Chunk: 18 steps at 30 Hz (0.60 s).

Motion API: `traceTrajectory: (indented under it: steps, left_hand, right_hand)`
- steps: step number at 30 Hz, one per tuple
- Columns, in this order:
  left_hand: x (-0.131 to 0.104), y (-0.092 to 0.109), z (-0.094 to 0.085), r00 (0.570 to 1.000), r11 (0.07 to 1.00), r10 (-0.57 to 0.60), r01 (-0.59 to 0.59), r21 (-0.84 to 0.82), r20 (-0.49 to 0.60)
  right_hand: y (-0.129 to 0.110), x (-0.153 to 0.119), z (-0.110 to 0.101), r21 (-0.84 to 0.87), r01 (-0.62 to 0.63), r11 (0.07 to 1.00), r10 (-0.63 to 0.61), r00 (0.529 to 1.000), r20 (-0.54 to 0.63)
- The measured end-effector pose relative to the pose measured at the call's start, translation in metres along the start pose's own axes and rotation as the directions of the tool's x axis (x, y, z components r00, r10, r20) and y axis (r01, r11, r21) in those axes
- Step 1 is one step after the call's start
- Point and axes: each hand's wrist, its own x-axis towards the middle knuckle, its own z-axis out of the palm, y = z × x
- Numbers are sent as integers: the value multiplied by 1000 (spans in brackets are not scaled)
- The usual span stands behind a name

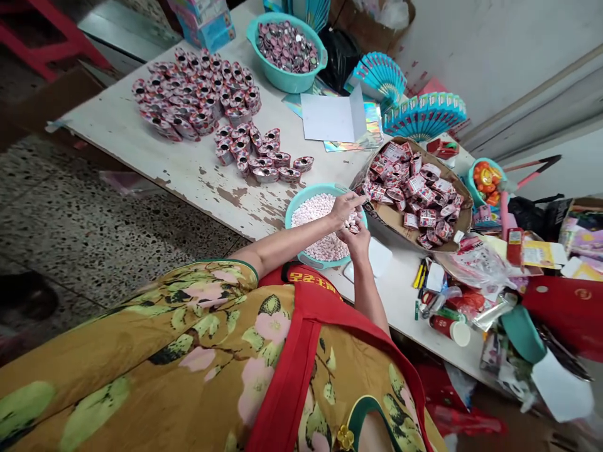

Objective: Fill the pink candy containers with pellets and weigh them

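Observation:
A turquoise basin (pixel 294 199) full of small pale pink pellets, like candies (pixel 320 204), stands at the table's near edge. Over its right side my left hand (pixel 346 208) reaches in from the left, fingers bent and closed; what they pinch is too small to make out. Just below it, my right hand (pixel 357 242) is curled palm up, gripping a few of the pale pellets. Both hands nearly touch. Beside them sits a cardboard box (pixel 391 229) of red-and-white printed small cartons (pixel 417 185).
Open printed sleeves (pixel 198 94) stand grouped on the worn white table (pixel 188 166). Behind are a turquoise basin of round tins (pixel 287 47), a white sheet (pixel 327 118) and fanned blue packets (pixel 424 113). Cutters, a paper cup (pixel 455 331) and plastic bags clutter the right.

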Motion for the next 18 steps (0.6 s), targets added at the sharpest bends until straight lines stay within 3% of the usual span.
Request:
traceTrajectory:
  steps: [4,12,18]
  left_hand:
    - [3,-2,0,999,999,33,-34,33,33]
    - [6,-1,2,1000,1000,2,-2,25,-24]
    - [3,0,7,1000,1000,19,-19,10,-9]
  right_hand:
    - [1,2,0,54,-79,995,82,995,-58]
    - [9,2,-2,22,-29,999,31,994,-101]
    - [13,8,-6,-5,17,1000,-17,993,-118]
